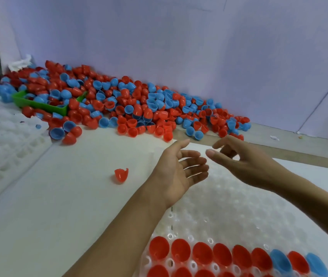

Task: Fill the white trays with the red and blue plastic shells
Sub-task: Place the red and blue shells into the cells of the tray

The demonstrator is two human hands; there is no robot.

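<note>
Head view: stacked white trays (1, 136) are lying at the table's left edge. The shell pile (119, 104) is banking against the lilac wall (179, 37), partly burying a green bin (39, 105). Left hand (176, 172) and right hand (245, 162) are hovering empty, fingers relaxed, over the working tray (229, 206), probably heading for more shells; its near rows are holding seated shells (219, 254).

The white tray (229, 212) runs off the lower edge, so its second row of red shells (181, 272) shows only as upper rims, and the blue shell (317, 263) at the row's right end is smeared by blur. Both forearms leave the frame at the bottom and right, and the left hand (176, 172) hides the tray's far left corner. The green bin (41, 105) is half buried in the pile of shells (119, 104) (its far wall cannot be seen), and the stacked white trays (3, 140) are cut by the left edge.
</note>
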